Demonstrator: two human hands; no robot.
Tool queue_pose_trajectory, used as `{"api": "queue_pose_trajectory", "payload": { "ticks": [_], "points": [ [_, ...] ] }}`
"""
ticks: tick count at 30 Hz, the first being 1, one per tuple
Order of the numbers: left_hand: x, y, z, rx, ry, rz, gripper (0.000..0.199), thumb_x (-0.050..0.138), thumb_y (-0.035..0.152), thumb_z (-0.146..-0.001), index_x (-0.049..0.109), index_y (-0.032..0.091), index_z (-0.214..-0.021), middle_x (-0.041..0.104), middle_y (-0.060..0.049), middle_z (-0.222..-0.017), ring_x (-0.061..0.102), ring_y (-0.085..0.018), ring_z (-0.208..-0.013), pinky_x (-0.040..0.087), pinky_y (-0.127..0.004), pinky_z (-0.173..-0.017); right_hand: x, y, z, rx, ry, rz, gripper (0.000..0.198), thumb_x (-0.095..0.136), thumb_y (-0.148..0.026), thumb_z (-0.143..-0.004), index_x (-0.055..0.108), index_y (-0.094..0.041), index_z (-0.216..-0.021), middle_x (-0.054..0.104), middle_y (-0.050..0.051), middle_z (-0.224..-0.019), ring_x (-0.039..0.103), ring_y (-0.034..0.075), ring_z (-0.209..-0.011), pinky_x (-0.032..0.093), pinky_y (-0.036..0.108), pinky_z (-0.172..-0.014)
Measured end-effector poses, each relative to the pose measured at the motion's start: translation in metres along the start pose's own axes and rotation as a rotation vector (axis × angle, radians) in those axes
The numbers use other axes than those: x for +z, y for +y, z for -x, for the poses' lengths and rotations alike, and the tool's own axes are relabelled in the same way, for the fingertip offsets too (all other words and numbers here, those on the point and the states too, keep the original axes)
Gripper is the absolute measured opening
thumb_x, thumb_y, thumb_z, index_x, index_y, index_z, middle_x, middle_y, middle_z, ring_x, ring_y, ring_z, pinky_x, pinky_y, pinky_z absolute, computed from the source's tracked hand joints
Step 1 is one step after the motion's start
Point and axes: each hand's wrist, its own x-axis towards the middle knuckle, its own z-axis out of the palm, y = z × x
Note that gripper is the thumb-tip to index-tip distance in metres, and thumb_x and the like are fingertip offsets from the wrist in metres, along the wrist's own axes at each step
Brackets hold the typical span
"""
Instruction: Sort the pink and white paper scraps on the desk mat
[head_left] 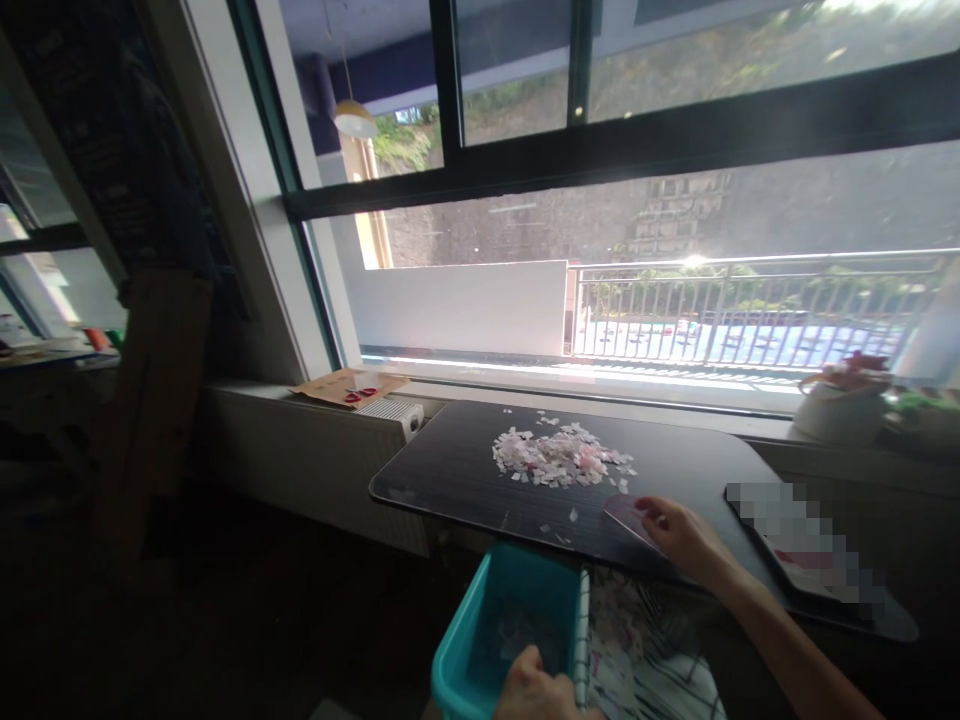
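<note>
My right hand (679,535) pinches a thin, clear, flat plastic piece (624,514) at the front part of the dark table (450,470). Just left of and beyond it lies a pile of small torn paper pieces (559,455), mostly white with some pink. Below the table's front edge, my left hand (534,688) is closed on the near side of a teal bin (469,625); its fingertips are partly hidden. Some pale scraps (517,630) show dimly inside the bin. A striped cloth (675,670) with paper scraps on it lies right beside the bin.
A dark-edged flat object (757,530), its face pixelated, lies at the table's right end. Red-handled scissors (361,394) rest on brown paper (322,385) on the sill above a radiator (390,408). A plant pot (840,412) stands by the window at right.
</note>
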Motion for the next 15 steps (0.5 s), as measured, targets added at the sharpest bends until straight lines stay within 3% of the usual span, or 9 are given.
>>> {"api": "queue_pose_trajectory", "payload": {
  "ticks": [6, 15],
  "points": [
    [-0.012, 0.004, -0.002, 0.016, 0.042, 0.014, 0.024, 0.052, 0.031, -0.082, 0.063, 0.018, -0.065, 0.047, 0.001, -0.048, 0.046, -0.012, -0.051, 0.030, -0.024, -0.056, 0.005, -0.047, 0.005, -0.047, -0.039, 0.014, 0.037, 0.038, -0.029, -0.083, 0.063, -0.017, -0.108, 0.072, 0.009, -0.086, 0.066, 0.023, -0.081, 0.042, 0.028, -0.070],
    [0.001, -0.003, -0.005, -0.078, -0.012, 0.082, 0.021, 0.054, 0.033, -0.079, 0.064, 0.017, -0.068, 0.051, -0.001, -0.051, 0.050, -0.015, -0.056, 0.034, -0.027, -0.061, 0.012, -0.075, 0.012, -0.212, -0.125, -0.129, 0.034, 0.039, -0.029, -0.083, 0.063, -0.018, -0.105, 0.069, 0.005, -0.075, 0.061, 0.018, -0.067, 0.040, 0.024, -0.061]
  ]
}}
